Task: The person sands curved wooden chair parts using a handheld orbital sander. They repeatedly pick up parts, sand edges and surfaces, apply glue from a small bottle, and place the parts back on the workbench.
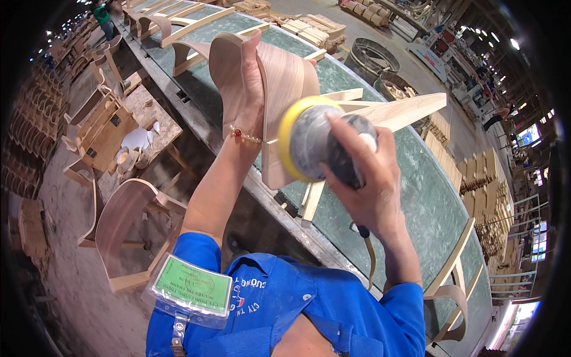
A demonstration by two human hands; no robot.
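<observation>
My left hand (251,86) grips a curved wooden chair frame (286,74) with a bent backrest and straight pale legs, tilted over the green-topped table. A beaded bracelet circles that wrist. In my right hand (375,184) is a round power sander (315,140) with a yellow pad and a grey-black body, my fingers wrapped over its top. The pad faces the frame's right side at its lower curved panel. From this angle I cannot tell whether they touch. A hose (372,262) hangs down from the sander.
More curved chair frames stand along the table (410,196), one at the near right (455,297). On the left floor are another frame (128,217) and a wooden box-like stand (151,113). Wood stacks (485,196) and round bins (373,56) lie beyond. A person (104,21) stands far left.
</observation>
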